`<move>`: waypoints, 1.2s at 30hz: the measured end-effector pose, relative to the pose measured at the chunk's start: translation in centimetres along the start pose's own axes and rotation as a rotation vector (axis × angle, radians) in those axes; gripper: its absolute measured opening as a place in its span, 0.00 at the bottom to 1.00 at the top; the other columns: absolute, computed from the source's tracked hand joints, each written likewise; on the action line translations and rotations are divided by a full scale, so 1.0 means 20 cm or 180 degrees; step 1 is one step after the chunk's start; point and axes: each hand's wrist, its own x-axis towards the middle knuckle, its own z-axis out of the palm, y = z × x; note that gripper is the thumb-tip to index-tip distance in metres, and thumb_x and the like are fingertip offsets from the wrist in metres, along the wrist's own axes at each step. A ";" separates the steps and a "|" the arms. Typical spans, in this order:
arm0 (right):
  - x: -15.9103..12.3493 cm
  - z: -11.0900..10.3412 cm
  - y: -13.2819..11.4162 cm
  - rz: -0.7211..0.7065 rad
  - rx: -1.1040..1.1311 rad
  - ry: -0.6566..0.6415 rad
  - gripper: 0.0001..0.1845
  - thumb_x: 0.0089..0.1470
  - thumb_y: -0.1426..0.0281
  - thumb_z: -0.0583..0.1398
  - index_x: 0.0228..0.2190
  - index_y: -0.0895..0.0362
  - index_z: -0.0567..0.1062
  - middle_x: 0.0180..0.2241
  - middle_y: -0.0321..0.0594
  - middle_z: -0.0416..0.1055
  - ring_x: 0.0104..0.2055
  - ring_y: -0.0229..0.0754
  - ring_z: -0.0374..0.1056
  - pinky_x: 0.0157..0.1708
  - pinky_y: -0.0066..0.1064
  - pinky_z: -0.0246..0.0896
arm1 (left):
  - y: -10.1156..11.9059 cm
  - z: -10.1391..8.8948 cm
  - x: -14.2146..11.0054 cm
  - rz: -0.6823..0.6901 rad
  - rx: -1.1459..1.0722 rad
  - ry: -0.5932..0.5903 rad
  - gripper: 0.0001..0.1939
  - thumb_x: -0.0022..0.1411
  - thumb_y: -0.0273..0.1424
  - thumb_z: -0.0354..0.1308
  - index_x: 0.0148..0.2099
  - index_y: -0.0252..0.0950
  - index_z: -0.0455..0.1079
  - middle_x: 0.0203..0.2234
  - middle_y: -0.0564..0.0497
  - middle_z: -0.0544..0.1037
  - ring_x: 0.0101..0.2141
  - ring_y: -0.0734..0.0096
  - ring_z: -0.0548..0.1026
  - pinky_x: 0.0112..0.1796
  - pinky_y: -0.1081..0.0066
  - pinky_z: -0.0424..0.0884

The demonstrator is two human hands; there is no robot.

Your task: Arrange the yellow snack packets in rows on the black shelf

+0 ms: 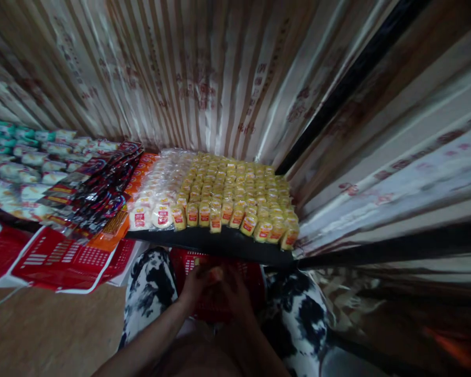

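Both my hands meet low in the middle of the view, over a red plastic basket [251,275] that rests between my knees. My left hand [196,288] and my right hand [233,293] are curled around a small yellowish packet [215,273], though the dim light hides the grip itself. Just above them a black shelf [220,242] carries dense rows of small yellow packets with red labels [239,193] and, to their left, white wrapped packets [160,201].
Dark red and black packets [102,183] and green and white packets [19,157] fill the shelf to the left. Red printed sheets [58,259] hang at its front. Striped shiny wrapping [204,78] covers the wall behind and to the right. My black and white trousers [151,288] flank the basket.
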 end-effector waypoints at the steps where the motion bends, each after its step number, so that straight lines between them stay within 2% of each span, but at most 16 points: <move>1: -0.03 -0.01 -0.02 0.0053 0.0136 -0.0064 0.26 0.46 0.62 0.56 0.48 0.58 0.68 0.41 0.46 0.74 0.43 0.47 0.71 0.42 0.38 0.67 | 0.00 0.00 -0.03 0.0042 -0.0066 -0.0028 0.26 0.40 0.37 0.67 0.42 0.32 0.68 0.33 0.45 0.77 0.29 0.66 0.75 0.25 0.72 0.69; 5: -0.10 -0.06 -0.12 -0.0164 0.0141 -0.0034 0.25 0.46 0.60 0.59 0.46 0.57 0.70 0.38 0.45 0.76 0.38 0.47 0.73 0.39 0.38 0.69 | 0.03 0.03 -0.12 0.0273 0.0015 -0.0252 0.22 0.45 0.39 0.62 0.41 0.34 0.65 0.32 0.48 0.77 0.27 0.69 0.75 0.25 0.72 0.70; 8: -0.10 -0.10 -0.21 -0.0686 -0.0275 0.0335 0.22 0.47 0.63 0.59 0.44 0.57 0.72 0.43 0.46 0.73 0.44 0.48 0.70 0.45 0.40 0.66 | 0.10 0.08 -0.16 0.0856 0.0550 -0.0484 0.13 0.50 0.33 0.59 0.39 0.35 0.67 0.33 0.49 0.77 0.32 0.69 0.75 0.35 0.70 0.71; 10: -0.08 -0.12 -0.29 -0.1094 -0.0538 0.0499 0.19 0.49 0.65 0.57 0.44 0.56 0.73 0.45 0.45 0.72 0.47 0.47 0.67 0.48 0.40 0.63 | 0.17 0.11 -0.18 0.1297 0.1140 -0.0512 0.10 0.51 0.28 0.57 0.39 0.35 0.69 0.36 0.48 0.77 0.37 0.69 0.74 0.41 0.70 0.69; 12: -0.04 -0.14 -0.37 -0.1409 -0.0709 0.0558 0.19 0.50 0.67 0.56 0.45 0.55 0.72 0.44 0.45 0.71 0.46 0.45 0.68 0.47 0.38 0.64 | 0.25 0.15 -0.20 0.1625 0.1832 -0.0363 0.12 0.53 0.26 0.55 0.42 0.37 0.70 0.39 0.49 0.76 0.40 0.69 0.73 0.44 0.70 0.67; 15: 0.03 -0.16 -0.48 -0.1510 -0.0832 0.0616 0.23 0.52 0.66 0.54 0.50 0.57 0.68 0.44 0.47 0.70 0.40 0.43 0.70 0.39 0.35 0.67 | 0.35 0.22 -0.20 0.2041 0.2736 0.0018 0.14 0.56 0.29 0.54 0.45 0.39 0.70 0.39 0.50 0.76 0.40 0.68 0.71 0.44 0.69 0.66; 17: 0.09 -0.16 -0.53 -0.1477 -0.0846 0.0654 0.25 0.52 0.65 0.54 0.51 0.60 0.66 0.44 0.49 0.69 0.37 0.43 0.70 0.37 0.35 0.68 | 0.40 0.27 -0.17 0.2286 0.3065 0.0215 0.14 0.57 0.30 0.54 0.46 0.38 0.70 0.39 0.49 0.75 0.40 0.68 0.70 0.44 0.69 0.66; 19: 0.15 -0.16 -0.56 -0.1515 -0.0809 0.0683 0.26 0.52 0.65 0.53 0.52 0.61 0.64 0.46 0.51 0.68 0.38 0.43 0.69 0.39 0.36 0.68 | 0.43 0.33 -0.12 0.2423 0.3116 0.0354 0.14 0.57 0.30 0.54 0.47 0.36 0.69 0.39 0.48 0.74 0.37 0.70 0.71 0.42 0.70 0.66; 22: 0.21 -0.14 -0.56 -0.1706 -0.0666 0.0731 0.27 0.54 0.66 0.51 0.55 0.61 0.59 0.50 0.52 0.64 0.44 0.43 0.68 0.44 0.37 0.66 | 0.45 0.40 -0.05 0.2380 0.3002 0.0492 0.14 0.59 0.29 0.52 0.48 0.35 0.68 0.40 0.48 0.71 0.33 0.74 0.71 0.39 0.74 0.67; 25: 0.24 -0.10 -0.51 -0.1877 -0.0550 0.0806 0.29 0.56 0.67 0.49 0.58 0.60 0.54 0.53 0.53 0.61 0.50 0.44 0.64 0.47 0.39 0.64 | 0.47 0.45 -0.01 0.2295 0.2998 0.0614 0.13 0.60 0.28 0.51 0.47 0.34 0.68 0.40 0.47 0.71 0.37 0.71 0.71 0.41 0.74 0.66; 28: 0.25 -0.07 -0.43 -0.1941 -0.0614 0.0903 0.30 0.56 0.69 0.48 0.59 0.59 0.51 0.54 0.53 0.60 0.52 0.44 0.62 0.49 0.41 0.63 | 0.48 0.48 0.00 0.2162 0.3125 0.0681 0.13 0.60 0.29 0.51 0.47 0.34 0.68 0.40 0.47 0.72 0.40 0.68 0.71 0.43 0.73 0.65; 33: 0.27 -0.06 -0.33 -0.2187 -0.1113 0.1057 0.23 0.56 0.69 0.47 0.52 0.60 0.64 0.52 0.53 0.61 0.56 0.48 0.57 0.53 0.48 0.57 | 0.48 0.51 0.01 0.2074 0.3407 0.0824 0.14 0.61 0.32 0.50 0.48 0.34 0.69 0.40 0.45 0.73 0.40 0.66 0.71 0.42 0.73 0.65; 36: 0.28 -0.07 -0.31 -0.2238 -0.1237 0.1150 0.22 0.57 0.68 0.47 0.51 0.59 0.66 0.51 0.52 0.62 0.55 0.48 0.58 0.52 0.47 0.57 | 0.48 0.51 0.03 0.2129 0.3492 0.0846 0.15 0.62 0.33 0.49 0.49 0.34 0.68 0.42 0.44 0.72 0.41 0.65 0.71 0.42 0.72 0.65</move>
